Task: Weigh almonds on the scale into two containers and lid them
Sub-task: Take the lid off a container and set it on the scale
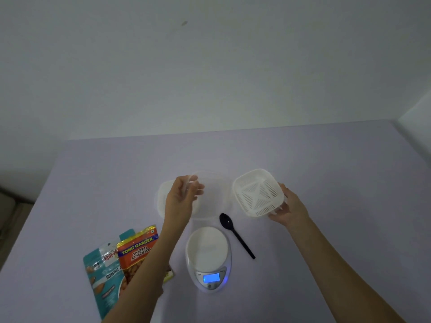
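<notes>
Gripping a clear lid [207, 194], left hand [180, 198]; right hand [290, 209] holding slotted basket [257, 193]

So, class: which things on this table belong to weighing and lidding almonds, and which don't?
Belong: scale, salted almonds pouch, roasted almonds pouch, black spoon, clear lid in the left hand, white container.

Doubtful: slotted basket in the right hand.

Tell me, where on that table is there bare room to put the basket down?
The table is bare right of the spoon and scale, and along the far edge by the wall. It is crowded in the middle: the left hand with a clear lid, the basket in the right hand, the bags.
</notes>
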